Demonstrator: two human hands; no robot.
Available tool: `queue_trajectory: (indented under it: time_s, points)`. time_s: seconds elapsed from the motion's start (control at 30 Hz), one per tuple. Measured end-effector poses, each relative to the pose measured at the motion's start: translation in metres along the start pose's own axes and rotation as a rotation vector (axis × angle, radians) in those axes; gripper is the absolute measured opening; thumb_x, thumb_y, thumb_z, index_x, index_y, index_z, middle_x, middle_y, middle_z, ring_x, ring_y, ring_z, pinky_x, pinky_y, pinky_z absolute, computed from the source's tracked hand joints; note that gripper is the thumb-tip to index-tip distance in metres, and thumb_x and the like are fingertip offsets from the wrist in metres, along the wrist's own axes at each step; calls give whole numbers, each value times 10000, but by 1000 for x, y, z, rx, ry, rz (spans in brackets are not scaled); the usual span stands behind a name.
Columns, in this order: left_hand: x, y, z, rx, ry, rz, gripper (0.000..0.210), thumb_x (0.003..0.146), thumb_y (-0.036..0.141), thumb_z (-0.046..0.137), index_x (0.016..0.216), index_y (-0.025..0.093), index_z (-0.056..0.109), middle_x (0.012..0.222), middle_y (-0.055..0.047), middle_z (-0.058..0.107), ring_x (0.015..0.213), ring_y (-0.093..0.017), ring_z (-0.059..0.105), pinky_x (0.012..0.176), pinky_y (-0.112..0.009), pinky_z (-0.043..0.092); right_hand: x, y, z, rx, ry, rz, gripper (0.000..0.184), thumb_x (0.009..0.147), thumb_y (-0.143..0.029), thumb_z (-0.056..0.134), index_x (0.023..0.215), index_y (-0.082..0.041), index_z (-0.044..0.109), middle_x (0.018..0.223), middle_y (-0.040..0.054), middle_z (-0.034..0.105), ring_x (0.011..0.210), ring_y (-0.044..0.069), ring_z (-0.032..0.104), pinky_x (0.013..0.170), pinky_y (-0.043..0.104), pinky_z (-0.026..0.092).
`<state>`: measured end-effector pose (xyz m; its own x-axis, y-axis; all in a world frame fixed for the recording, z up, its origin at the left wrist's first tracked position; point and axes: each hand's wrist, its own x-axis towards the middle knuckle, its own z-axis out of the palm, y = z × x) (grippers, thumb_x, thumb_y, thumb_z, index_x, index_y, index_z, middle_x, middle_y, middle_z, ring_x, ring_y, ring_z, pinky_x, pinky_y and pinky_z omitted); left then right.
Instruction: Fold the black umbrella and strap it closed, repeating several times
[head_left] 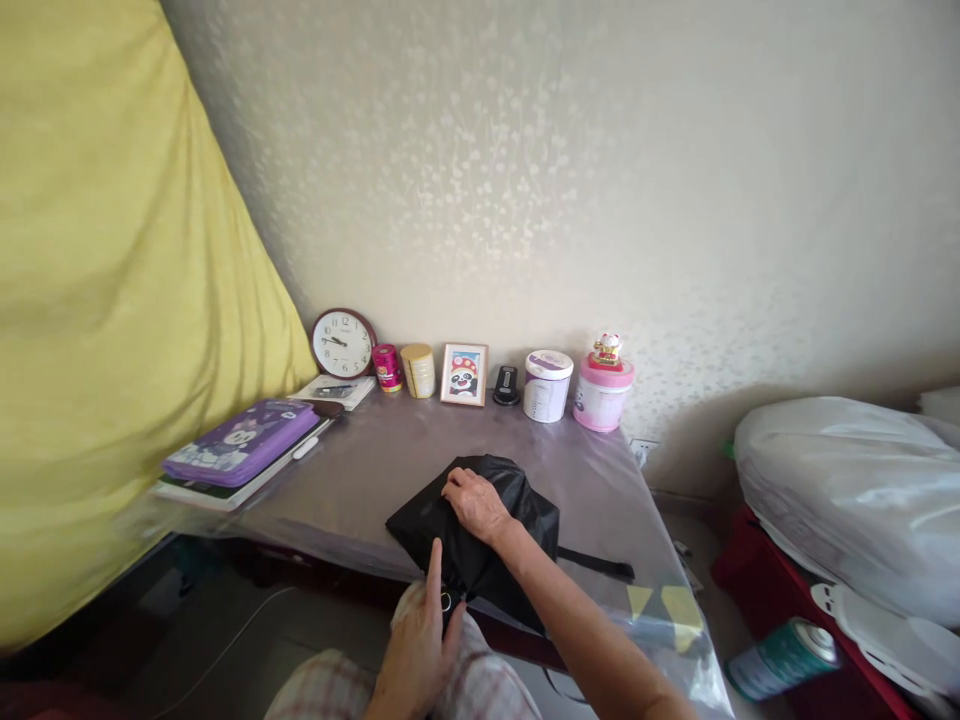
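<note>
A black folding umbrella (420,518) lies loosely folded over the table's front edge, its cloth spread and creased. My right hand (477,506) rests on top of the cloth with its fingers curled into it. Close to my knees, my left hand (420,640) is around the umbrella's handle end, index finger stretched along the cloth and thumb on the other side. Between them shows a small round ring. The rest of the handle is hidden by that hand. A black strap (596,563) sticks out to the right across the tabletop.
Along the wall stand a clock (343,343), a pink can (387,368), a yellow canister (418,371), a framed panda picture (464,375) and two tubs (547,388). A purple case (241,440) lies left. A spray can (784,658) is right of the table (337,500).
</note>
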<state>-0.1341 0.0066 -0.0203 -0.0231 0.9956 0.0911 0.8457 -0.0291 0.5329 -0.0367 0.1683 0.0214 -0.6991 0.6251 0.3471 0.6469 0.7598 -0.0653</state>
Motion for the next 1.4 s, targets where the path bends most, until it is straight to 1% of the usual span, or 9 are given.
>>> queue_trajectory:
  time_s: [0.07,0.23,0.33,0.67,0.97,1.07,1.2,1.3,1.4]
  points:
    - [-1,3,-2,4,-3,44,644,908,321,255,1450,120,-29,1194,-133,582,1114,-221,512,943,-357,363,0,1,0,9,1,-6,203,925,-226,434,944,-206,635,1022,49,573,910,163,516,775,258,451]
    - [1,8,-7,85,-94,82,544,907,273,232,1445,222,166,997,-112,653,979,-236,571,862,-351,410,1,2,-1,27,12,-28,201,915,-198,441,921,-206,642,998,47,585,897,154,531,785,252,453]
    - [2,9,-6,130,-132,88,537,904,271,236,1438,243,183,928,-113,667,932,-255,586,820,-357,428,1,3,-2,28,19,-45,191,903,-180,455,903,-197,646,987,52,593,884,159,540,766,251,461]
    - [5,11,-8,112,-135,51,560,903,289,252,1443,177,157,950,-134,672,967,-269,579,873,-381,399,2,4,-1,7,4,-79,204,904,-186,449,890,-199,652,964,50,604,870,158,553,771,245,465]
    - [4,14,-11,47,-155,-29,579,895,299,260,1444,139,164,1029,-132,661,972,-239,578,861,-322,393,4,4,-2,37,2,-85,172,898,-179,467,878,-192,637,933,48,608,855,142,581,777,229,472]
    - [4,14,-10,54,-134,-23,576,896,301,258,1442,138,176,1037,-131,657,993,-240,568,889,-331,376,-5,-1,-12,114,76,-107,184,925,-203,428,940,-190,610,958,51,606,879,137,586,792,237,475]
    - [4,9,-6,34,-97,-10,571,905,304,235,1441,117,180,1018,-139,658,1021,-249,558,898,-349,371,-37,-10,-24,226,170,-149,213,944,-224,387,982,-200,595,969,50,633,914,152,586,864,304,462]
    - [3,7,-4,7,-101,3,565,910,314,220,1444,135,178,993,-133,666,1025,-254,561,906,-366,369,-58,-5,-19,244,203,-146,221,936,-205,401,1027,-203,602,1042,58,650,1017,167,571,948,365,426]
    - [3,7,-3,-11,-105,1,560,912,317,220,1447,159,171,973,-119,673,1036,-250,558,922,-365,360,-58,16,-5,197,243,-121,234,924,-215,433,1073,-198,612,1121,76,645,1139,193,526,1005,435,377]
